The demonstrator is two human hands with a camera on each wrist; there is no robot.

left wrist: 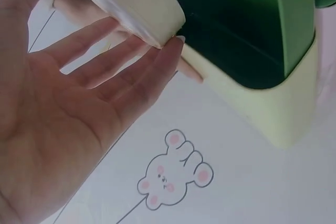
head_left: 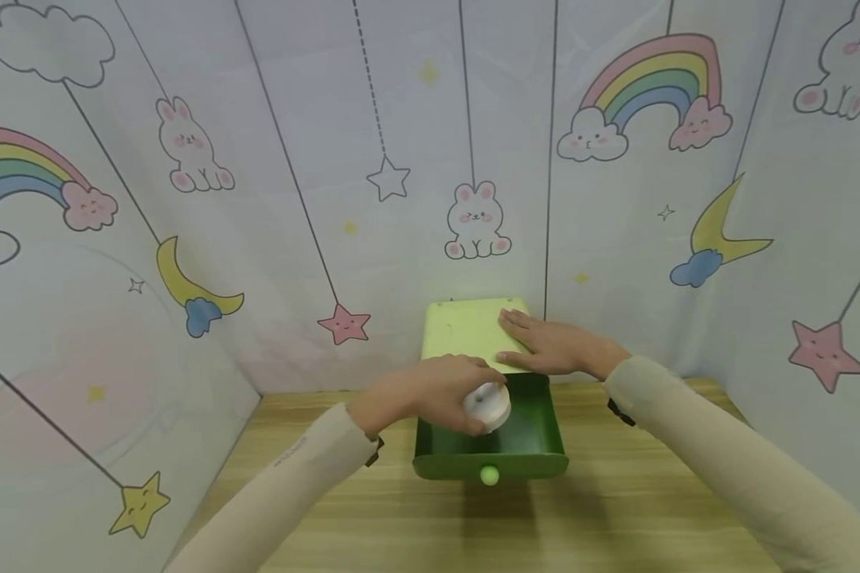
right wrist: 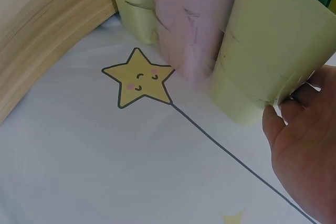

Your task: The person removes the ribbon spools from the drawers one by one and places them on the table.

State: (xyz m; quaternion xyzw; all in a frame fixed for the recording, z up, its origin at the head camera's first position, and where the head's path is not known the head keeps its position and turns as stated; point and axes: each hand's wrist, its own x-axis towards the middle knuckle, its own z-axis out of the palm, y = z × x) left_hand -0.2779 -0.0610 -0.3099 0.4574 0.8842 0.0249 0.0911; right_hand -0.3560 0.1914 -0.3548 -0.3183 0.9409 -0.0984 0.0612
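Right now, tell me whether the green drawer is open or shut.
Open: the green drawer juts out from the pale yellow cabinet, its dark inside showing beside the left hand.

This looks like a small set-up corner, dressed like a little kid's room. I can't tell what building it is in. In the head view, white, wrinkly sheets go around a wooden-looking table at six o'clock. They show a bunny at ten o'clock, a rainbow at two and a yellow star at eight.
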